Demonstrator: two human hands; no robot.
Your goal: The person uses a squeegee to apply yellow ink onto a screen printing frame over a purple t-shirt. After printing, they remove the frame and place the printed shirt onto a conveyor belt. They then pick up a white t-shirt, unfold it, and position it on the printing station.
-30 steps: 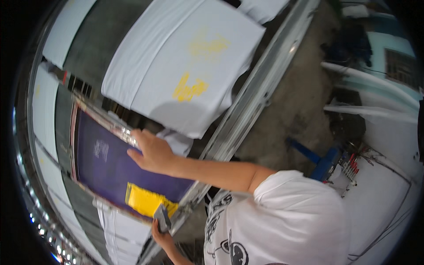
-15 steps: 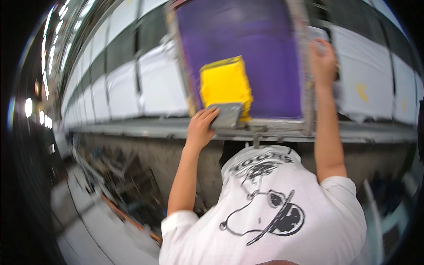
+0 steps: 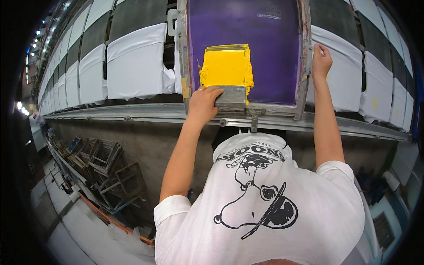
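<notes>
A screen printing frame (image 3: 305,88) with purple mesh (image 3: 276,66) lies in front of me. A thick, nearly square patch of yellow ink (image 3: 225,66) sits on its left half. My left hand (image 3: 205,104) grips the left end of a grey squeegee (image 3: 232,96), which rests on the mesh at the near edge of the ink. Just outside the frame's right side, my right hand (image 3: 322,62) is raised over white fabric (image 3: 338,75), fingers curled together. Whatever might be between those fingers is hidden.
More white fabric pieces (image 3: 136,64) lie over boards in a long row to both sides. A metal rail (image 3: 154,110) runs along the near edge. Wooden frames (image 3: 104,154) are piled below at the left. A metal clamp (image 3: 254,119) sits at the frame's near side.
The printing frame has shifted right relative to the fabric-covered boards, squeegee and ink along with it. My right hand's fingers have curled in. My view has turned slightly and is sharper.
</notes>
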